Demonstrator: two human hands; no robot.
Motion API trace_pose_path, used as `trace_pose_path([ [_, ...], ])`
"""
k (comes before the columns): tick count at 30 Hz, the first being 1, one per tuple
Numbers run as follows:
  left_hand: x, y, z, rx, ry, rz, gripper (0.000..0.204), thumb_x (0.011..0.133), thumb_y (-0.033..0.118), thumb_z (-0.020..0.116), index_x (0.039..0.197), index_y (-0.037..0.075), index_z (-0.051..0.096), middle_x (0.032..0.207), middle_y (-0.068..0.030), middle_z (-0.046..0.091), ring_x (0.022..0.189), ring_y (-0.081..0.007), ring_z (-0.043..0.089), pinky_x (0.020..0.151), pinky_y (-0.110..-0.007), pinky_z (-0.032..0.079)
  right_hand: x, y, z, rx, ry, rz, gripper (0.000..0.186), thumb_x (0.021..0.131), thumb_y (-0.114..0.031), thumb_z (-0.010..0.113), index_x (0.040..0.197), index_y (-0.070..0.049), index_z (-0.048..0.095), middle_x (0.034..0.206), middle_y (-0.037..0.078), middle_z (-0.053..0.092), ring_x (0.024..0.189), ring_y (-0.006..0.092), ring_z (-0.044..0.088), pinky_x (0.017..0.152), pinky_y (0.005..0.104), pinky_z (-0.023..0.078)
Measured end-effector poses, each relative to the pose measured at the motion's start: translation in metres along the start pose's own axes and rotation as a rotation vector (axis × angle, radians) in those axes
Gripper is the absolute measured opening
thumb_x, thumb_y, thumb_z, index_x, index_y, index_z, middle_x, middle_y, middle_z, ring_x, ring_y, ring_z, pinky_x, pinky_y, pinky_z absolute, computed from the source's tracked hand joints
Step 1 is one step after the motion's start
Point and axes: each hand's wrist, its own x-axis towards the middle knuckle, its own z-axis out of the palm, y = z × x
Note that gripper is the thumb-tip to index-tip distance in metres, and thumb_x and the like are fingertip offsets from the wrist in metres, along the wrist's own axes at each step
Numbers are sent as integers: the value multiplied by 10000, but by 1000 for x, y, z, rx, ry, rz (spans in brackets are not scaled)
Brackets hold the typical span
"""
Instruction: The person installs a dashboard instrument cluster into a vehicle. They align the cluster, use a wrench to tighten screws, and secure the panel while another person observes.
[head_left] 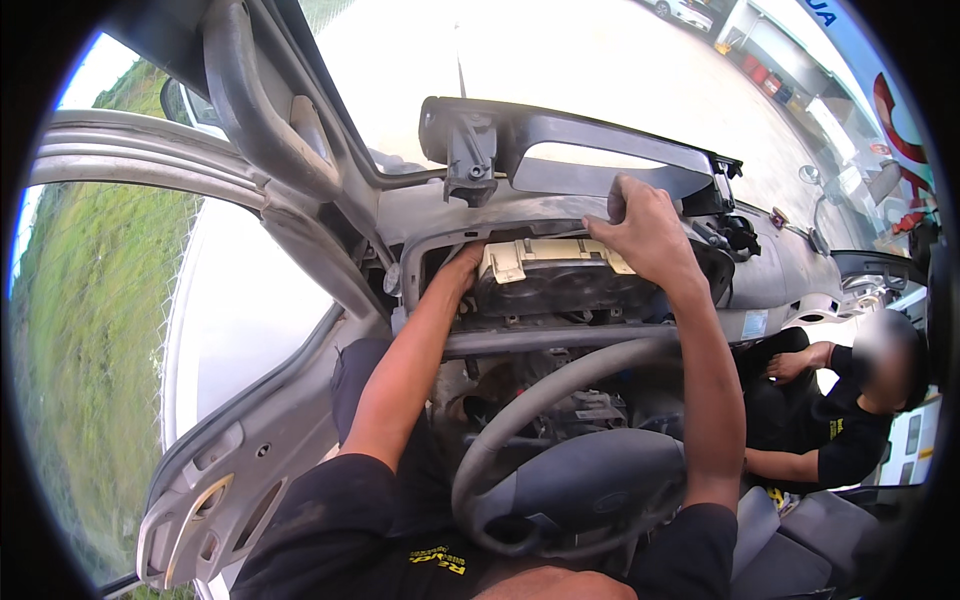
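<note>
An instrument cluster (560,285), dark with a cream-coloured back housing, sits tilted in the dashboard opening behind the steering wheel (480,470). My left hand (464,264) grips its left end, with the fingertips hidden behind the housing. Above the right part of the cluster is my right hand (648,232). Its fingers are curled and its thumb stands apart from them, with nothing visible between. The thumb tip is close to the upper rim of the grey dashboard surround (410,250); whether they touch I cannot tell.
A removed dark trim panel (610,135) with a wide opening lies on the dashboard against the windshield. Below the cluster, the steering column area is uncovered, with parts exposed. Another person (850,420) sits at the right. The door (230,480) stands open at the left.
</note>
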Motion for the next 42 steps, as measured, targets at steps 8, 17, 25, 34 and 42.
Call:
trace_pose_path([
  [8, 12, 2, -17, 179, -45, -43, 408, 962, 335, 732, 1235, 33, 726, 1122, -118, 778, 969, -214, 737, 921, -404, 590, 3, 48, 5, -48, -155, -68, 298, 881, -176, 795, 982, 104, 777, 824, 263, 741, 792, 418, 726, 831, 450, 567],
  [17, -21, 12, 21, 248, 39, 25, 481, 1061, 323, 581, 1390, -21, 649, 1366, -145, 693, 1232, -221, 646, 1086, -370, 481, -12, 45, -36, 77, -352, 148, 254, 881, -147, 783, 891, 104, 744, 707, 163, 724, 616, 216, 701, 599, 379, 537],
  [25, -6, -12, 1, 318, 108, 141, 601, 1120, 399, 473, 1510, -53, 542, 1508, -162, 594, 1358, -232, 566, 1154, -357, 415, -21, 48, -38, -11, -195, -79, 179, 861, -95, 798, 935, 51, 726, 728, 210, 688, 656, 322, 681, 682, 426, 522],
  [34, 15, -23, -15, 261, 63, 82, 628, 1119, 418, 489, 1553, -36, 496, 1554, -167, 556, 1402, -238, 537, 1146, -366, 436, -7, 28, 31, -70, 70, -293, 130, 898, -95, 766, 982, 3, 749, 850, 244, 716, 873, 440, 701, 793, 515, 533],
  [42, 10, -13, -7, 211, 102, 40, 547, 1102, 349, 545, 1496, -29, 563, 1461, -161, 634, 1314, -228, 605, 1114, -375, 466, -1, 40, 43, 101, 46, -182, 155, 883, -87, 792, 1001, 12, 782, 822, 259, 720, 782, 429, 709, 766, 448, 549],
])
